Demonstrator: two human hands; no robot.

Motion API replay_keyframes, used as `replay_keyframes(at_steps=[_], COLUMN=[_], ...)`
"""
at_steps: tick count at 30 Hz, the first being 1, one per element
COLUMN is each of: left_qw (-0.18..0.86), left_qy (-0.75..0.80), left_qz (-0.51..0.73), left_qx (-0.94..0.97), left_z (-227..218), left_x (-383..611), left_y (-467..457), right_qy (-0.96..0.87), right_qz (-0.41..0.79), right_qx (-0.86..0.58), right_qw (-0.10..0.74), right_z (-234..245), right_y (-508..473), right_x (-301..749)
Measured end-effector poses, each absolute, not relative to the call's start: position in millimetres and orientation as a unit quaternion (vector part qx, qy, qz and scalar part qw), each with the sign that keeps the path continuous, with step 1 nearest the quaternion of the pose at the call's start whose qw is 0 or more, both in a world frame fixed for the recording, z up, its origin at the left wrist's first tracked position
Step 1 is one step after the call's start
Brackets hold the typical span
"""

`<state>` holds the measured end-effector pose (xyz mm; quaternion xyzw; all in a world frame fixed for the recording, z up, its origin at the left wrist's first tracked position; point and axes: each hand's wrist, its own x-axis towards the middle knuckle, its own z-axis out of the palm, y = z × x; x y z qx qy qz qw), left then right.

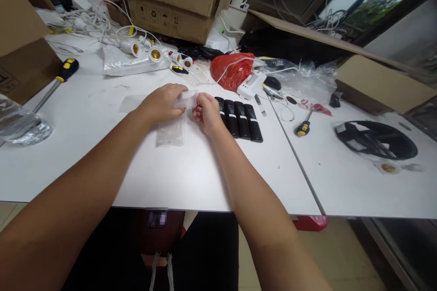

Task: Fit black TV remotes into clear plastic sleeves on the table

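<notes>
Between my two hands is a small translucent plastic bag, held just above the white table. My left hand is closed on its left part, with the fingers partly hidden. The fingertips of my right hand pinch the bag's right end. Below my left hand, a flat clear plastic bag lies on the table. Another flat translucent bag sticks out from behind the left wrist. Several black remote-like devices lie side by side, right beside my right hand.
A screwdriver and a clear water container stand at the left. Lamp sockets, a red bag and cardboard boxes line the back. On the right are another screwdriver and a round black tray.
</notes>
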<state>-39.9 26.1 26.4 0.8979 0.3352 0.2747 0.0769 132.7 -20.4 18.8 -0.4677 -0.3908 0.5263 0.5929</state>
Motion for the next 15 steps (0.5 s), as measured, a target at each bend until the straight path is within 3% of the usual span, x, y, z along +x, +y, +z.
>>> replay_keyframes(at_steps=[15], left_qw=[0.051], left_qy=[0.32], left_qz=[0.284], left_qx=[0.903], left_z=[26.6], left_x=[-30.7], left_y=[19.1], right_qy=[-0.466], right_qz=[0.522], right_qx=[-0.495], right_qw=[0.515], right_z=[17.3], right_y=[-24.2], right_x=[132.5])
